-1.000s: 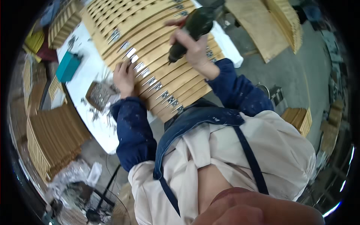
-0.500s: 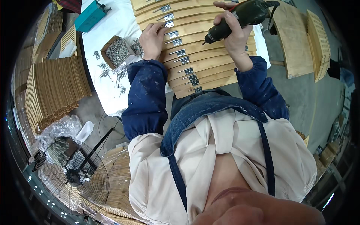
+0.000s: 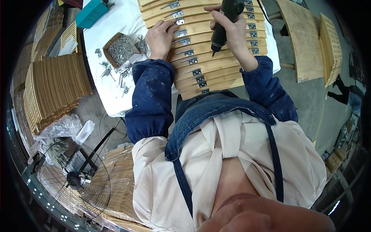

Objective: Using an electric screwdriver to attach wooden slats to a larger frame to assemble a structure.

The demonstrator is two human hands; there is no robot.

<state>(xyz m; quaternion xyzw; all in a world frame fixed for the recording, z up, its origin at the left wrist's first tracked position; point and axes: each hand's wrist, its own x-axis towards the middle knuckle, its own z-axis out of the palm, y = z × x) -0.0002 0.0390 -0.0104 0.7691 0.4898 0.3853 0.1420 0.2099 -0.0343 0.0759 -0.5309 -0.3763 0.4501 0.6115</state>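
Note:
My right hand (image 3: pixel 234 33) is wrapped round a dark electric screwdriver (image 3: pixel 220 36), its bit pointing down over overlapping bamboo boards (image 3: pixel 216 63) without touching a screw. My left hand (image 3: pixel 160 38) is closed, with thumb and fingertips pinched at a small metal hinge (image 3: pixel 180 22) on a board's left end; part of the hinge is covered by the fingers. Below it, more hinges (image 3: pixel 185 52) with thin pins lie along the left ends of the boards. Another line of hinges (image 3: pixel 253 34) runs along the right side, partly behind my right hand.
Left of my hand, a cardboard box of screws (image 3: pixel 120 50) stands on the white-covered table (image 3: pixel 106 94), with loose hinges (image 3: pixel 105 69) around it. A teal box (image 3: pixel 92 14) is farther back. Slatted panels (image 3: pixel 58 91) and a fan (image 3: pixel 73 179) stand left; another person (image 3: pixel 349 96) is far right.
My right hand has swung the screwdriver from slanting to nearly upright, moving it slightly left. My left hand stays at the same hinge. The view has shifted a little.

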